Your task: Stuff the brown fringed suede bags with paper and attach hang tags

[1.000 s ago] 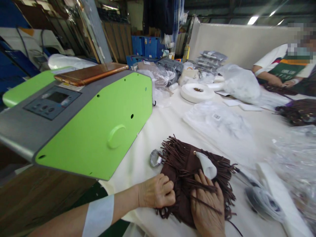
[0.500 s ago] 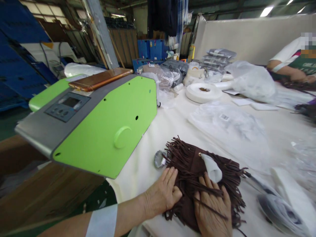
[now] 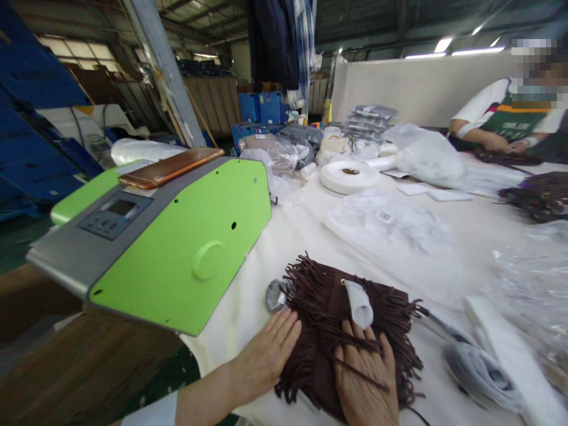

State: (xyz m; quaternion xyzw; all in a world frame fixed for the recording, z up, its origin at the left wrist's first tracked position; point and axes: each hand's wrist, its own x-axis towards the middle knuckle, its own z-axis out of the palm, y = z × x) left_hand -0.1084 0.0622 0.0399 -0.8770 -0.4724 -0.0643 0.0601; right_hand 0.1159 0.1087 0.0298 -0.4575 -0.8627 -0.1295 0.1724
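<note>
The brown fringed bag (image 3: 331,296) lies flat on the white-covered desk (image 3: 248,296), right in front of the worker, its fringe (image 3: 397,302) splayed out along the edges. In on the near left side is the left hand (image 3: 270,346), palm down and opened flat, fingers straight and close together, fingertips up against the bag's edge, with nothing seen in its grasp. Over to the right hand (image 3: 361,387): it's spread on the middle of the bag, fingers extended and slightly apart, brown strands lying across them and one thin strand crossing its back; whether the fingertips pinch anything underneath, I cannot tell. Just above those fingers sits a white wrapping (image 3: 360,307), rolled into a tube, its top end by a small gold ring (image 3: 343,283). A round plastic-wrapped piece (image 3: 275,294) rests just beside the bag's upper left, while off the right edge a dark strap (image 3: 448,331) runs to a wrapped coil (image 3: 479,370), near a white padded strip (image 3: 501,349). Beyond the bag, a clear plastic bag (image 3: 386,236) spreads out, and the green machine (image 3: 177,254) looms on the left.
</note>
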